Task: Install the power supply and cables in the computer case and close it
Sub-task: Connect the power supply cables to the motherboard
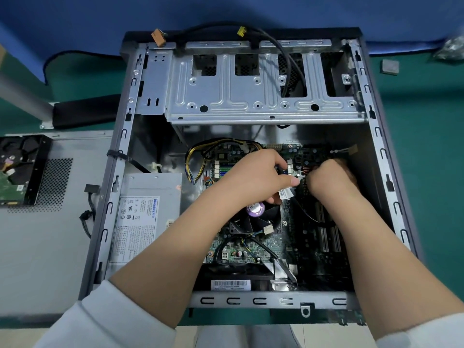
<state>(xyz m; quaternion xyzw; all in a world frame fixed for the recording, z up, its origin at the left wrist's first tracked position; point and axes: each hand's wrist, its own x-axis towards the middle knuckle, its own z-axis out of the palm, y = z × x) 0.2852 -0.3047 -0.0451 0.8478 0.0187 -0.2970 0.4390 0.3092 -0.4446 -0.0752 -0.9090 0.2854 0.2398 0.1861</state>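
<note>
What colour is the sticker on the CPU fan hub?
Purple sticker with white lettering, seen in the head view.

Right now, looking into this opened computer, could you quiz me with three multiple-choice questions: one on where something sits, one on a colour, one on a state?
1. Where does the grey boxy power supply sit in the open metal computer case?
A. left side
B. right side
C. outside on the table

2. What colour is the round sticker on the black cooler fan?
A. red
B. purple
C. yellow

3. What is the left hand doing?
A. lying flat and open
B. gripping a black cable
C. holding a screwdriver

Answers: 1 A, it lies against the left wall. 2 B, the sticker shows purple. 3 B, fingers curl round the labelled cable over the green motherboard.
</note>
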